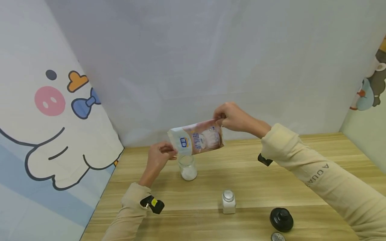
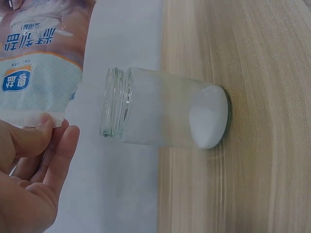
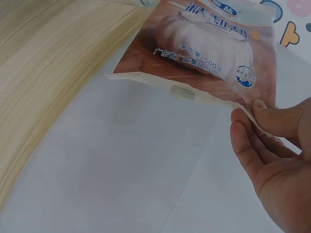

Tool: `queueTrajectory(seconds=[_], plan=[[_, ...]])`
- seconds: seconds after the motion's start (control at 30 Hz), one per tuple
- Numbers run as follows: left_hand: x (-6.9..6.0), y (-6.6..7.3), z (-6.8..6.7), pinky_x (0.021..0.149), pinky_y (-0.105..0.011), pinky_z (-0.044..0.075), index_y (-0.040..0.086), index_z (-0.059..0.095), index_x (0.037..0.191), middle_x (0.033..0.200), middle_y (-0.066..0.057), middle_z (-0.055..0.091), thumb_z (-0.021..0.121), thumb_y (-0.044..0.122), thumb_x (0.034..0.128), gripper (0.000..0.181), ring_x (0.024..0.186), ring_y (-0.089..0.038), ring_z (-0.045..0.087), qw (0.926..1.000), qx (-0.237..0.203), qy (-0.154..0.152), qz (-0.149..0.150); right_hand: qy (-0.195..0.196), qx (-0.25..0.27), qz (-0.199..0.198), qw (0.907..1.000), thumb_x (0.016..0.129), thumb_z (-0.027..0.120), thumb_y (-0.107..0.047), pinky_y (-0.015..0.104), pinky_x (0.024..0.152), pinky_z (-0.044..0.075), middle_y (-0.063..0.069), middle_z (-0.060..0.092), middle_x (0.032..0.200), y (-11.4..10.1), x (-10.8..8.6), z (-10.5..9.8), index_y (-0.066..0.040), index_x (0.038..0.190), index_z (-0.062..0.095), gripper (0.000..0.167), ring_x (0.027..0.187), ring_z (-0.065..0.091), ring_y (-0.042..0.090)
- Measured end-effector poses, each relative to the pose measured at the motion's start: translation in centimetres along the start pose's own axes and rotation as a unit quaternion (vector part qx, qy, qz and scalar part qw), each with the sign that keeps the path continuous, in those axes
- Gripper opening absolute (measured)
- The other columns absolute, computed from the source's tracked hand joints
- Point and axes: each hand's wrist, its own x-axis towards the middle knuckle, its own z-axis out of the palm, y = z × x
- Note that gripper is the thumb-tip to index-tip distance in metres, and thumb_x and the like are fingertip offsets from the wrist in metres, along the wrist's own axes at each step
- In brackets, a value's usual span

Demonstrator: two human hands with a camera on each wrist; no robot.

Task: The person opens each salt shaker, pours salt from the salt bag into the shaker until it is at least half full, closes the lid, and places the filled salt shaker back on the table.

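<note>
A printed salt bag [image 1: 196,138] is held tilted above a glass jar [image 1: 188,168]. My left hand [image 1: 159,154] pinches the bag's pale, lower end between thumb and fingers, close to the jar's mouth. At the raised brown end, my right hand [image 1: 232,117] pinches a corner of the bag. White salt [image 2: 210,116] lies at the bottom of the jar, as the left wrist view shows. In that view the bag's edge near the jar looks torn, and no falling stream is visible. The jar stands upright on the wooden table [image 1: 181,207], touched by neither hand.
A small glass shaker [image 1: 229,202] filled with white stands uncapped nearer the front. To its right lie a black lid [image 1: 281,219] and a perforated metal cap [image 1: 277,237]. A pale curtain-like wall [image 1: 181,67] rises behind the table.
</note>
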Motion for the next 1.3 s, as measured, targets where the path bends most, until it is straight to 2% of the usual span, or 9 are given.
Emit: queueTrajectory(seconds=[0.33, 0.67, 0.93, 1.27, 1.3], plan=[[-0.05, -0.14, 0.15, 0.072, -0.045, 0.059, -0.013, 0.061, 0.089, 0.089, -0.028, 0.066, 0.064, -0.011, 0.0814, 0.008, 0.084, -0.043, 0.065, 1.0000, -0.003, 0.004, 0.003, -0.003, 0.004, 0.004, 1.0000, 0.083, 0.056, 0.010, 0.031, 0.054, 0.047, 0.008, 0.066, 0.075, 0.07, -0.09, 0.04, -0.002, 0.082, 0.072, 0.020, 0.062, 0.052, 0.018], [0.01, -0.11, 0.13, 0.071, -0.043, 0.059, -0.012, 0.061, 0.087, 0.088, -0.028, 0.065, 0.065, -0.012, 0.0805, 0.007, 0.087, -0.047, 0.063, 1.0000, -0.006, 0.007, 0.003, -0.006, 0.009, 0.009, 0.9999, 0.084, 0.056, 0.010, 0.031, 0.054, 0.047, 0.008, 0.066, 0.075, 0.11, -0.02, 0.08, -0.003, 0.083, 0.073, 0.021, 0.062, 0.053, 0.018], [0.02, -0.20, 0.08, 0.072, -0.045, 0.059, -0.015, 0.061, 0.090, 0.089, -0.028, 0.065, 0.064, -0.013, 0.0802, 0.011, 0.080, -0.038, 0.066, 0.9999, -0.003, 0.010, 0.000, -0.002, 0.005, 0.004, 1.0000, 0.084, 0.057, 0.009, 0.031, 0.054, 0.047, 0.008, 0.066, 0.075, 0.00, 0.05, 0.17, -0.002, 0.083, 0.073, 0.019, 0.063, 0.053, 0.018], [0.03, -0.22, 0.11, 0.073, -0.046, 0.059, -0.015, 0.061, 0.091, 0.089, -0.028, 0.065, 0.064, -0.012, 0.0804, 0.011, 0.078, -0.036, 0.066, 1.0000, -0.004, 0.006, -0.001, 0.000, 0.006, 0.004, 1.0000, 0.083, 0.056, 0.010, 0.032, 0.055, 0.047, 0.008, 0.066, 0.076, -0.10, 0.05, 0.12, -0.001, 0.083, 0.072, 0.019, 0.064, 0.052, 0.019], [0.22, -0.61, 0.10, 0.072, -0.044, 0.059, -0.014, 0.062, 0.090, 0.089, -0.027, 0.066, 0.065, -0.012, 0.0802, 0.010, 0.077, -0.033, 0.067, 1.0000, -0.004, 0.007, 0.000, 0.001, 0.006, 0.003, 1.0000, 0.083, 0.057, 0.010, 0.032, 0.055, 0.047, 0.008, 0.066, 0.075, -0.09, 0.04, 0.12, -0.001, 0.083, 0.072, 0.019, 0.064, 0.052, 0.019]])
